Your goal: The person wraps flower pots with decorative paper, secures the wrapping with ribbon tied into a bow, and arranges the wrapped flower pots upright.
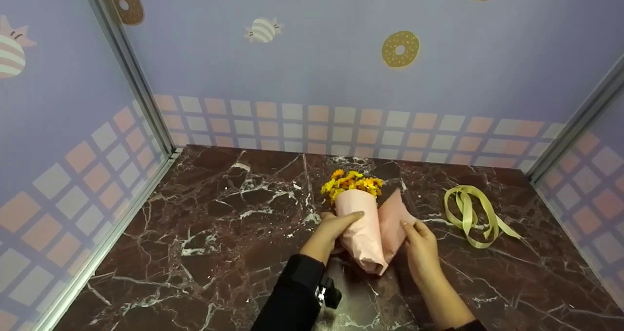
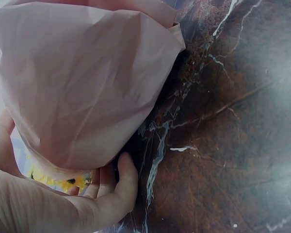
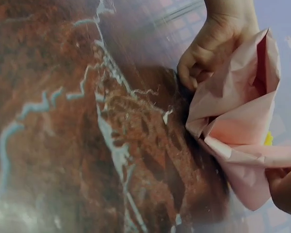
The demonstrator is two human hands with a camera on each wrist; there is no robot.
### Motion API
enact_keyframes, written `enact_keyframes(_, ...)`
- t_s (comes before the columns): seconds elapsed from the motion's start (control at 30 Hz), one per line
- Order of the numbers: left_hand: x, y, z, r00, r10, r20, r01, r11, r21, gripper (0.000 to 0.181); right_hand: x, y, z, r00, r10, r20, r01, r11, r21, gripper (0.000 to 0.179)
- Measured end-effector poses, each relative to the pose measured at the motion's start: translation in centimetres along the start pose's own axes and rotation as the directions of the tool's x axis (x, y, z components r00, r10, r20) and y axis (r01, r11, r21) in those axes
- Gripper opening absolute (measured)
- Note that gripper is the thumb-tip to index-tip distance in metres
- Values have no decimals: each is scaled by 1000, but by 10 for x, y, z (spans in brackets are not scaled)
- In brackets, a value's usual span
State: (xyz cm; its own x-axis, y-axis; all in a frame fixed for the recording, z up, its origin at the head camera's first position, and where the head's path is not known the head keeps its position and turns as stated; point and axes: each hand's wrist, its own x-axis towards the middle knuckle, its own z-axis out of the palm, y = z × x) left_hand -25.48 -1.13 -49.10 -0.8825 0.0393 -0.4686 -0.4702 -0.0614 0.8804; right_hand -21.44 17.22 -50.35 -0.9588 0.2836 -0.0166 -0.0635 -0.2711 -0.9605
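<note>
A bunch of yellow and orange flowers [image 1: 352, 181] shows at the top of a pink wrapping paper [image 1: 360, 223] rolled round it. My left hand [image 1: 336, 228] grips the rolled part from the left, thumb across its front and fingers curled behind, as the left wrist view also shows. My right hand [image 1: 420, 245] pinches the loose flap [image 1: 394, 219] of the paper between thumb and fingers, holding it out to the right. In the right wrist view the paper's lower end [image 3: 233, 116] looks folded and creased, with an opening. The flower stems are hidden inside.
A loosely coiled yellow-green ribbon [image 1: 468, 216] lies on the dark marbled tabletop [image 1: 234, 272], right of the bouquet. Patterned panels [image 1: 317, 68] stand behind and on both sides. A black wrist device [image 1: 329, 294] sits on my left forearm.
</note>
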Motion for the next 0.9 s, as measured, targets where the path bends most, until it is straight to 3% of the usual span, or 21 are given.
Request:
enact_keyframes(0.1, 0, 0, 0, 1000, 3, 2, -3, 1000, 3, 121, 1, 3, 1, 999, 0, 37, 3, 997, -79, 40)
enact_keyframes(0.2, 0, 0, 1, 1000, 8, 3, -8, 1000, 11, 122, 0, 3, 2, 999, -14, 28, 17, 995, -96, 46)
enact_keyframes(0.4, 3, -1, 2, 1000, 5, -29, -4, 999, 46, 112, -6, 5, 7, 999, -24, 29, 22, 998, 65, 44)
enact_keyframes(0.57, 5, -1, 2, 999, 7, -41, -5, 998, 59, 103, -10, 4, 12, 998, -32, 61, 26, 995, 92, 40)
enact_keyframes(0.67, 5, -2, 2, 999, 17, -39, -15, 999, 47, 103, -11, 3, 14, 995, -47, 90, 45, 999, 23, 36)
enact_keyframes(0.77, 5, -2, 2, 999, 23, -42, -21, 999, 44, 104, -14, 3, 17, 990, -57, 131, 73, 990, -120, 35)
enact_keyframes(0.9, 4, -3, 1, 999, 34, -24, -33, 999, 22, 100, -17, 2, 20, 968, -72, 240, 145, 942, -303, 39)
